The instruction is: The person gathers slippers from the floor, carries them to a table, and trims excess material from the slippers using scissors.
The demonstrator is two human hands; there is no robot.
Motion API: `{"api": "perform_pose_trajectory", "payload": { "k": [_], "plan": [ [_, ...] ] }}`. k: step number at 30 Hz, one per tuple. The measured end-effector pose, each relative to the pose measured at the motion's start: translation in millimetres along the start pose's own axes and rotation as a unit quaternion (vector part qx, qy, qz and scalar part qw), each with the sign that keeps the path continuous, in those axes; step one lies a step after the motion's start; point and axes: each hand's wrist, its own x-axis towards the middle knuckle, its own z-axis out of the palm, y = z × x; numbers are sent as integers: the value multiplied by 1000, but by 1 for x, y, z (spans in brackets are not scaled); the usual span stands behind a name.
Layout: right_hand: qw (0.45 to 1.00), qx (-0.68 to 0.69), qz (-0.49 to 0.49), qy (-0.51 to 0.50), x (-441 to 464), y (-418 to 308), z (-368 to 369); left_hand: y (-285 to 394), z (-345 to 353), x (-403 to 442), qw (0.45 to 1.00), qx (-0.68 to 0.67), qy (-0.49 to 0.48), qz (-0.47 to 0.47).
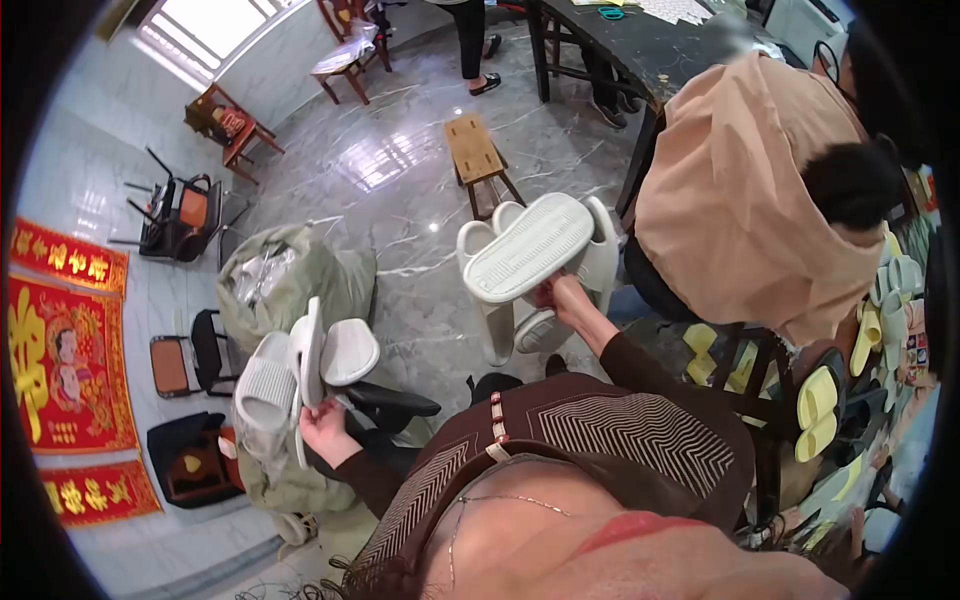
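Note:
On the left, my left hand (328,430) is closed around several white slide slippers (268,380), which fan out at different angles. One of them stands on edge above my fingers. My right hand (560,292) grips another bunch of pale slippers (532,250) in front of me. The top slipper there turns its ribbed sole toward me, while others hang below and beside it. Most of the right fingers are hidden behind the slippers. Just beyond my left hand stands a bulging grey-green sack (335,275) with clear plastic in its mouth.
A wooden stool (472,148) stands ahead on the grey marble floor. To the right, a person in a peach top (740,190) bends close to a dark table (650,50). Yellow slippers (818,412) lie at the right. Chairs (180,215) line the left wall.

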Motion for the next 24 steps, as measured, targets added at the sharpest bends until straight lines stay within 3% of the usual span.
{"api": "perform_pose_trajectory", "payload": {
  "k": [3, 5, 6, 7, 8, 10, 11, 12, 13, 15, 16, 19, 21, 24],
  "plan": [
    [998, -24, -34, -40, 40, -46, 30, -29, 37, 20, 999, 33, 23, 17],
    [997, -34, -65, -13, 61, -85, 52, -47, 38, 66, 961, 229, -62, 139],
    [995, -46, -88, -11, 72, -98, 57, -49, 63, 71, 998, 51, -13, 19],
    [995, -40, -94, -1, 91, -114, 63, -66, 88, 80, 998, 59, -19, 10],
    [991, -33, -128, 20, 111, -129, 68, -95, 119, 72, 971, 204, -60, 109],
    [981, -53, -187, 25, 148, -159, 61, -124, 140, 107, 839, 422, -200, 281],
    [974, -77, -214, 6, 164, -174, 57, -136, 157, 153, 914, 329, -86, 221],
    [970, -37, -234, 53, 166, -198, 71, -135, 183, 189, 973, 198, -63, 96],
    [967, -35, -244, 67, 171, -222, 74, -139, 207, 214, 997, 59, -33, -37],
    [925, 21, -365, 100, 191, -259, 77, -166, 266, 245, 990, 54, -66, -114],
    [872, -147, -446, 136, 218, -273, 45, -183, 297, 244, 986, 55, -78, -135],
    [880, 20, -442, 174, 192, -361, 83, -239, 384, 249, 968, 117, -140, -173],
    [858, -5, -477, 189, 188, -408, 65, -283, 423, 246, 934, 133, -240, -231],
    [846, 74, -478, 222, 197, -474, 38, -343, 492, 244, 888, 185, -303, -293]
  ]
}}
